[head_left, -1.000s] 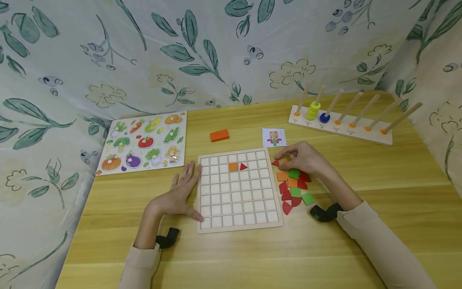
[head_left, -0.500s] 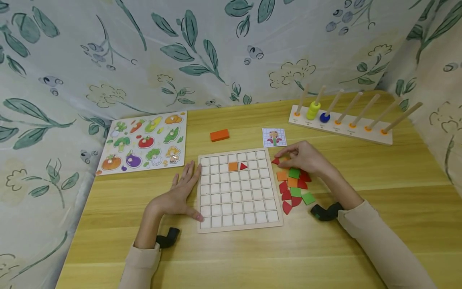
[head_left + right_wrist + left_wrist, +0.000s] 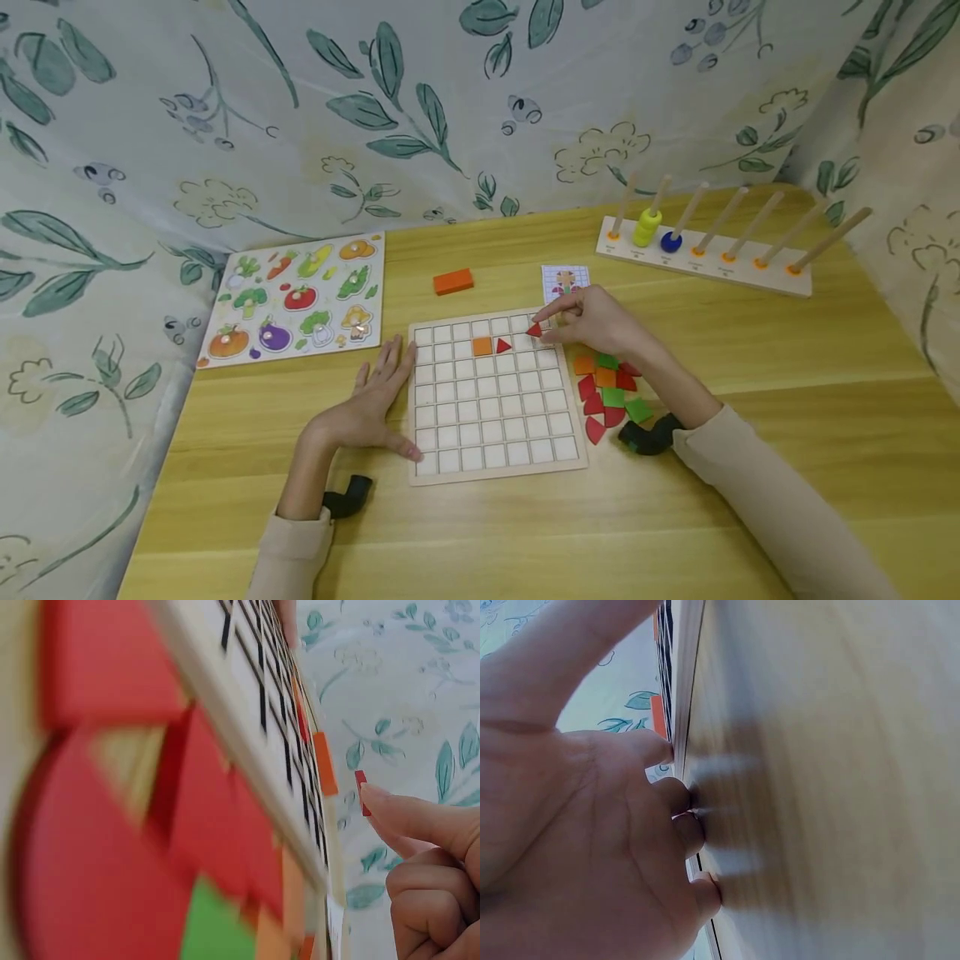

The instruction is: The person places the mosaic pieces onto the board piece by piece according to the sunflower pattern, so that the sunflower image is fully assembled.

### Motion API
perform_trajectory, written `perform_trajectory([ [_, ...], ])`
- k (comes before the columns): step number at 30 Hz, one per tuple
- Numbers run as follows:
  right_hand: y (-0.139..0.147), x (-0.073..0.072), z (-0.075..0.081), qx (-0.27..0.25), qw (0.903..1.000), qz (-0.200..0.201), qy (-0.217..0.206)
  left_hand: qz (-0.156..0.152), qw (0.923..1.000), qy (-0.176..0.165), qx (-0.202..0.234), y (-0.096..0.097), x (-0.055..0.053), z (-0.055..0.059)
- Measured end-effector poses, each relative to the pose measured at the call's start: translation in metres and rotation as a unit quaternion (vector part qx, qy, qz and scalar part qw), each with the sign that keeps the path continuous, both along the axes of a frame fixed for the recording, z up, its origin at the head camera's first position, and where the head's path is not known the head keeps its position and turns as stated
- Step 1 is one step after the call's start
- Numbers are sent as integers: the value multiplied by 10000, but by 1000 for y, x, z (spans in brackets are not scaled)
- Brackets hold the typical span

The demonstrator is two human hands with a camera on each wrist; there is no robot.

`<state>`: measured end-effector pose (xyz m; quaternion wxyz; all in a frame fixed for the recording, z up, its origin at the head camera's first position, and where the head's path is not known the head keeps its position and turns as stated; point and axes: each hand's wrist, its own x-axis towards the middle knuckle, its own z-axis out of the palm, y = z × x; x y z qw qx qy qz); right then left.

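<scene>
triangle (image 3: 534, 330) in right grip (image 3: 596, 321) points left, axis nearly level

2 hands (image 3: 366, 410) (image 3: 603, 323) — 1 grid board (image 3: 489, 408); 7 pegs (image 3: 722, 220)

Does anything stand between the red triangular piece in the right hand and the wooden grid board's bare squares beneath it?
Nothing visible does. The right hand pinches the red triangular piece over the wooden grid board, near its far right corner; the orange square and second red triangle lie farther left.

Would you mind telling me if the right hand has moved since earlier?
Yes, the right hand has moved left, from the loose pieces to the grid board.
</scene>
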<state>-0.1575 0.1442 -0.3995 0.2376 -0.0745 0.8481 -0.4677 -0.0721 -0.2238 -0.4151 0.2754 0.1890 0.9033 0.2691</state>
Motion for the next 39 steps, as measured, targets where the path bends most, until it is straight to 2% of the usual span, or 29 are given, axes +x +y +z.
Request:
perform_trajectory([
  [8, -58, 1, -3, -498, 9983, 282, -88, -20, 10000, 5, 28, 1, -1, -1],
  [15, -89, 0, -9, -221, 9985, 483, 102, -58, 10000, 38, -11, 2, -2, -2],
  [20, -94, -1, -13, -122, 9987, 490, 47, -48, 10000, 24, -57, 4, -2, 0],
  [29, -97, -1, -18, -234, 9981, 565, 36, 13, 10000, -10, -75, 2, -1, -1],
  [39, -99, 0, -17, -156, 9985, 515, 73, -16, 10000, 34, -56, 1, -1, -2],
])
